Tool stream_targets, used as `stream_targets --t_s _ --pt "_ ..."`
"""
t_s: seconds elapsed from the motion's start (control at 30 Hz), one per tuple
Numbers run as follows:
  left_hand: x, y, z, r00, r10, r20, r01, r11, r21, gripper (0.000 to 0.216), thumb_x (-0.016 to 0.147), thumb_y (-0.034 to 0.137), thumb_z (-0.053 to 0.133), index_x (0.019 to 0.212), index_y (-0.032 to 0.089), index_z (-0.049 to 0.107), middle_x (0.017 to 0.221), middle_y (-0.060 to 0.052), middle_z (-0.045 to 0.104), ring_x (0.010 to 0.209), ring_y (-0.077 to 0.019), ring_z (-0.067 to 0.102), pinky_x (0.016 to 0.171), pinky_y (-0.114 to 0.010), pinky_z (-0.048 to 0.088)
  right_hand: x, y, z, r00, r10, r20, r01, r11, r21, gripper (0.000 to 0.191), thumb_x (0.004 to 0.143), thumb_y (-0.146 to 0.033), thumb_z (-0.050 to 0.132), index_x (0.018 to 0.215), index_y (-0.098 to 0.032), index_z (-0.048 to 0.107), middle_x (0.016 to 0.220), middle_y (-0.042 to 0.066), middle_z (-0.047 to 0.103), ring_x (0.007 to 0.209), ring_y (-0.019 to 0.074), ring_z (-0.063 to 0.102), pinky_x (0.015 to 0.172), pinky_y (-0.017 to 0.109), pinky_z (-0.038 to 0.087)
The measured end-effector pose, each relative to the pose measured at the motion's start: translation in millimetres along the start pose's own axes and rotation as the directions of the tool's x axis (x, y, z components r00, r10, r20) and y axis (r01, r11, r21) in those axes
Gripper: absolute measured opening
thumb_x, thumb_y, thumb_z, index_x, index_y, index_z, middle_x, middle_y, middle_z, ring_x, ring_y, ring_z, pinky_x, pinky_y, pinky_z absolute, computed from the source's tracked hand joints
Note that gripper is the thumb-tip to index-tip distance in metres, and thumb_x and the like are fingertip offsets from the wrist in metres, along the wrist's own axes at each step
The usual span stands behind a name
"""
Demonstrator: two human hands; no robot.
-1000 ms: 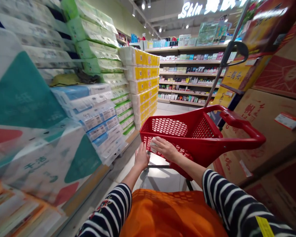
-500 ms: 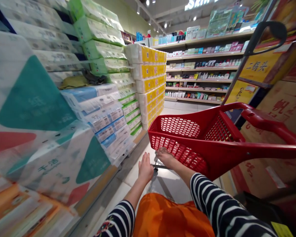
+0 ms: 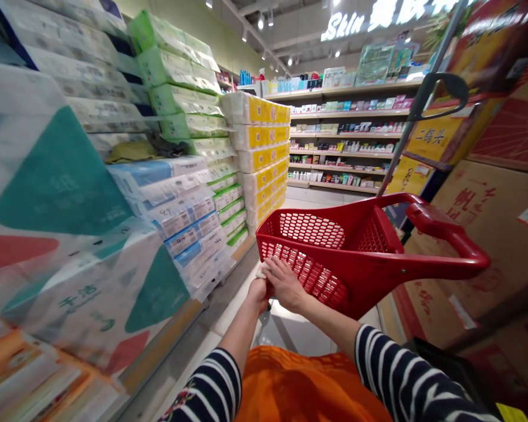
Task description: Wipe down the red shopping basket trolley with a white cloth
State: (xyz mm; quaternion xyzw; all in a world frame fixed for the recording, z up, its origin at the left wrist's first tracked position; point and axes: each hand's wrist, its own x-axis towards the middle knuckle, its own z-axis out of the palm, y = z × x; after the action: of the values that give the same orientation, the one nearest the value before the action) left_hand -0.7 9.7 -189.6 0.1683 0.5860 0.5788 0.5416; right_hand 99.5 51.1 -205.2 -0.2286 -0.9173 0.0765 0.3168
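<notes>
My left hand (image 3: 257, 294) is curled closed in front of the cart's near corner. A small whitish patch shows at its top, too small to name. Fingers stretched forward, my right hand (image 3: 287, 286) lies against the left hand and partly covers it. Just beyond both hands stands a red plastic shopping cart (image 3: 365, 269) with a mesh basket, its handle to the right. Whether my right fingertips touch the basket wall, I cannot tell. Below my arms is orange cloth (image 3: 308, 387).
Packs of tissue paper (image 3: 189, 205) are stacked along the left, with yellow-and-white packs (image 3: 264, 138) farther on. Shelves of cosmetics (image 3: 343, 129) stand at the back. Cardboard boxes (image 3: 488, 223) and a grey hooked handle on a pole (image 3: 440, 94) are on the right.
My hands, apart before, have come together, the left one curling closed and the right moving over it. In view, the cart and shelves sit farther left and the ceiling sign shows more.
</notes>
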Motion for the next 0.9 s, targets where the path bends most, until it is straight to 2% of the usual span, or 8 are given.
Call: stream_targets --t_s 0.17,0.27,0.37,0.43,0.53,0.6,0.73,0.9 --pt "-5 0 -15 1.000 0.019 -0.004 -0.017 0.979 0.202 0.029 0.067 0.009 0.045 0.093 0.015 0.058 0.080 -0.007 0.069 0.081 -0.0204 0.065 0.066 -0.034 0.049 2 15 -5 0.936 -0.240 0.257 0.298 0.929 -0.218 0.051 0.082 -0.017 0.049 0.132 -0.014 0.041 0.140 0.013 0.037 0.132 0.0279 0.025 0.103 0.044 0.033" --pt "6 5 -21 0.992 0.129 -0.010 -0.117 0.930 0.349 0.043 0.063 0.005 0.043 0.102 0.016 0.058 0.106 -0.008 0.066 0.105 -0.0201 0.058 0.086 -0.037 0.045 31 29 -11 0.918 -0.311 0.247 0.381 0.864 -0.329 0.041 0.087 -0.013 0.041 0.128 -0.015 0.046 0.136 0.012 0.042 0.130 0.0269 0.029 0.103 0.045 0.033" --pt "18 8 -28 0.968 0.248 -0.042 -0.197 0.850 0.488 0.057 0.062 0.004 0.045 0.117 0.016 0.051 0.135 -0.008 0.046 0.129 -0.0196 0.034 0.105 -0.035 0.029 68 42 -16 0.943 -0.289 0.168 0.334 0.829 -0.449 0.041 0.086 -0.008 0.038 0.126 -0.012 0.047 0.137 0.013 0.041 0.132 0.0279 0.025 0.107 0.050 0.027" --pt "21 5 -33 0.944 0.325 -0.049 -0.207 0.705 0.678 0.062 0.064 0.005 0.045 0.126 0.014 0.044 0.143 -0.010 0.034 0.134 -0.0216 0.023 0.110 -0.040 0.019 83 52 -10 0.950 -0.277 0.147 0.313 0.821 -0.478 0.043 0.085 -0.006 0.037 0.127 -0.010 0.046 0.137 0.013 0.041 0.132 0.0275 0.025 0.108 0.050 0.025" --pt "19 -8 -37 0.916 0.397 0.057 -0.164 0.242 0.956 0.064 0.070 0.008 0.040 0.133 0.012 0.034 0.147 -0.012 0.025 0.136 -0.0242 0.018 0.109 -0.049 0.016 78 67 15 0.953 -0.251 0.168 0.302 0.830 -0.470 0.043 0.084 -0.005 0.038 0.127 -0.004 0.045 0.133 0.017 0.044 0.131 0.0270 0.028 0.109 0.046 0.026" --pt "18 -17 -38 0.917 0.372 0.146 -0.160 0.007 0.987 0.064 0.072 0.009 0.038 0.136 0.011 0.029 0.148 -0.012 0.022 0.136 -0.0244 0.016 0.109 -0.051 0.016 57 74 38 0.959 -0.200 0.202 0.272 0.848 -0.454 0.041 0.083 -0.006 0.041 0.124 -0.001 0.048 0.131 0.019 0.047 0.130 0.0265 0.031 0.109 0.042 0.027" --pt "22 -28 -35 0.910 0.332 0.247 -0.208 -0.150 0.967 0.066 0.072 0.008 0.036 0.138 0.012 0.027 0.149 -0.011 0.019 0.137 -0.0239 0.014 0.109 -0.052 0.015 8 76 64 0.948 -0.119 0.296 0.243 0.869 -0.431 0.033 0.082 -0.008 0.046 0.113 -0.006 0.057 0.121 0.017 0.056 0.125 0.0251 0.038 0.107 0.041 0.031" --pt "27 -25 -24 0.884 0.384 0.266 -0.199 -0.205 0.958 0.066 0.074 0.009 0.035 0.139 0.011 0.025 0.149 -0.012 0.017 0.138 -0.0247 0.011 0.108 -0.053 0.015 14 67 21 0.960 -0.242 0.141 0.279 0.852 -0.443 0.038 0.088 -0.011 0.040 0.125 -0.012 0.049 0.135 0.011 0.044 0.132 0.0266 0.026 0.108 0.048 0.024"
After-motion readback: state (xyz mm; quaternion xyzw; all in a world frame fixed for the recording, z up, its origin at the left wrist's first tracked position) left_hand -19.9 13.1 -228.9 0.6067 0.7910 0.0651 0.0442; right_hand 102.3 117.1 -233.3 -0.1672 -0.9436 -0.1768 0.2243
